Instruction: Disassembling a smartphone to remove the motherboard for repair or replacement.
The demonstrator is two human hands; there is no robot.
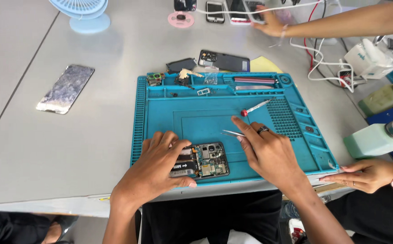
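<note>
The grey table (92, 90) carries a blue mat (205, 115) with moulded trays along its far edge. At the mat's near edge lies an opened phone (205, 160), back cover off and circuit boards showing, its long axis running left to right across the mat, the camera cluster at the right end. The left hand (160, 165) lies flat over the phone's left half, fingers spread and pressing down, thumb along the near edge; it steadies rather than clasps. The right hand (268, 151), a dark ring on one finger, is half closed beside the phone's right end, pinching thin metal tweezers (232, 133) whose tips point left. Just beyond its fingertips a red-capped screwdriver (255, 108) lies slanted on the mat. Well to the left on the table lies a cracked screen panel (66, 88), slanted. Behind the mat lies a dark phone back (223, 60) beside a yellow sheet (264, 65). At the right stand two pale green pump bottles (372, 140), and a white bottle (369, 58) sits among cables. A pale blue fan (86, 13) stands at the far left. Another person's hand (363, 174), with a pink watch, rests at the mat's right corner; a third hand (271, 25) reaches among phones at the far edge.
</note>
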